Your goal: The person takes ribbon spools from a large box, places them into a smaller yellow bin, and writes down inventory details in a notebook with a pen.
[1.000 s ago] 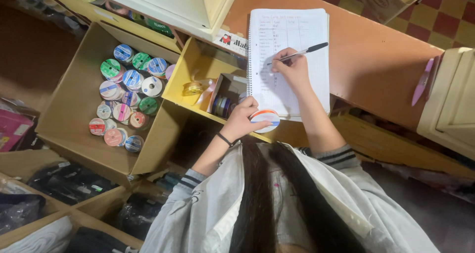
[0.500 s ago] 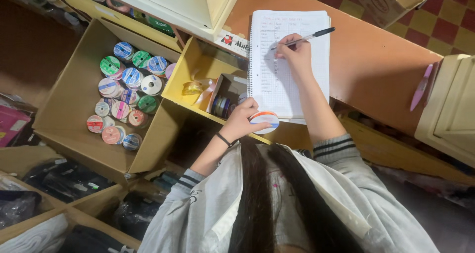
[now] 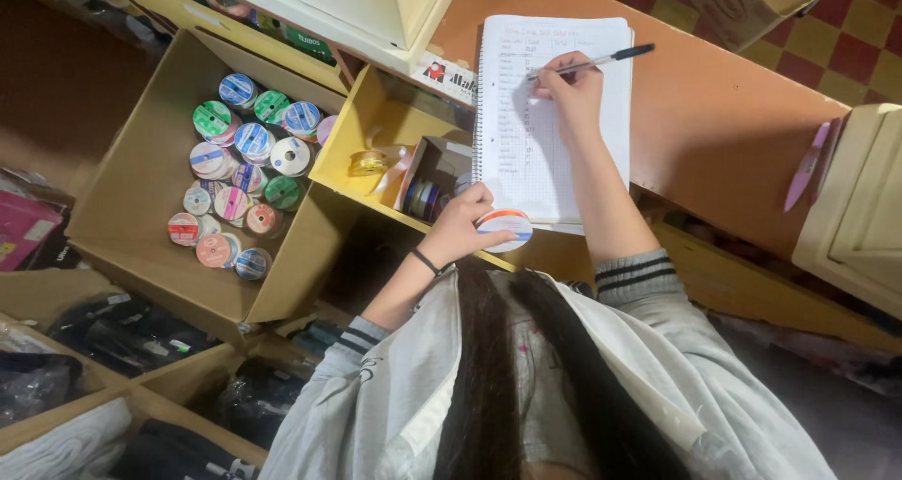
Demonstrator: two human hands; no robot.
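The right hand [image 3: 570, 90] is closed around a black pen [image 3: 601, 62], its tip on the spiral notebook [image 3: 550, 114] near the page top. The left hand [image 3: 460, 226] pinches a ribbon spool [image 3: 505, 228] at the notebook's lower edge, over the yellow box [image 3: 362, 123] w/ more spools nearby (cardboard box [image 3: 141, 189] is full). Risk: the spool may slip, as only fingertips hold it.

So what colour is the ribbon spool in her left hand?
White with orange and blue bands, the ribbon spool shows in the head view.
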